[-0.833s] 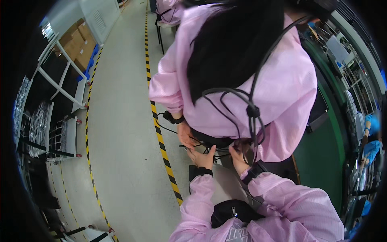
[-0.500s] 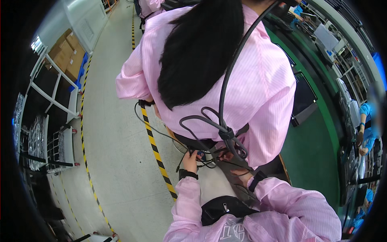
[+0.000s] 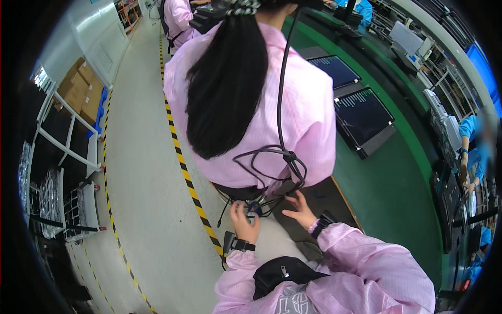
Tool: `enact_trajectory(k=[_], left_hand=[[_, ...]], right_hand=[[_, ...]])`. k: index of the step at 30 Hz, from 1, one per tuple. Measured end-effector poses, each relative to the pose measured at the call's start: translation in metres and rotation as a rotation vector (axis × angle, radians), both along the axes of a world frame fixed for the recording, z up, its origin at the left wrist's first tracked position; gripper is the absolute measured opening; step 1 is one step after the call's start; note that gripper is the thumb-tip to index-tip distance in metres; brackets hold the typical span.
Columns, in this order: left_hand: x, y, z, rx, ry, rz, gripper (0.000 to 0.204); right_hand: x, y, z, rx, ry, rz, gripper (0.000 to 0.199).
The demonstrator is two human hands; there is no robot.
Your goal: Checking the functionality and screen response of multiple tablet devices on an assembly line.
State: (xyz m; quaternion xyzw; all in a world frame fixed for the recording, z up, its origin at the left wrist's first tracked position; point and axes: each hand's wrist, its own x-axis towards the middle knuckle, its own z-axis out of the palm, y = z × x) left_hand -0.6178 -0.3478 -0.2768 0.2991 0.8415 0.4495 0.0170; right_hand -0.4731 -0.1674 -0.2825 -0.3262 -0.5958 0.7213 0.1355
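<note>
With the clock centred between my hands, a slim black cable end (image 3: pixel 224 211) hangs at nine; it should be light and limp, best pinched along its length. At the centre, a tangle of thin black cables (image 3: pixel 272 206) sits behind the waist of a co-worker in a pink striped smock (image 3: pixel 311 104); I'd expect springy strands that snag, so taking one at a time suits. Toward half past twelve hangs a looped black cable bundle (image 3: pixel 289 156), firmest to hold at its gathered middle. My left hand (image 3: pixel 244 225), at eight, points toward twelve, thumb and fingers apart; I cannot tell whether they touch the tangle. My right hand (image 3: pixel 302 213), at three, reaches toward ten, fingers spread near the cables.
</note>
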Motion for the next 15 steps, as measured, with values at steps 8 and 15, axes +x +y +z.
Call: enact_trajectory(k=[8, 15], left_hand=[[0.009, 0.039, -0.009, -0.304, -0.011, -0.267, 0.092], [0.018, -0.033, -0.036, 0.578, -0.69, -0.155, 0.047]], right_hand=[[-0.034, -0.036, 0.05, 0.752, -0.448, 0.532, 0.02], [-0.035, -0.096, 0.126, 1.027, 0.121, 0.648, 0.032]])
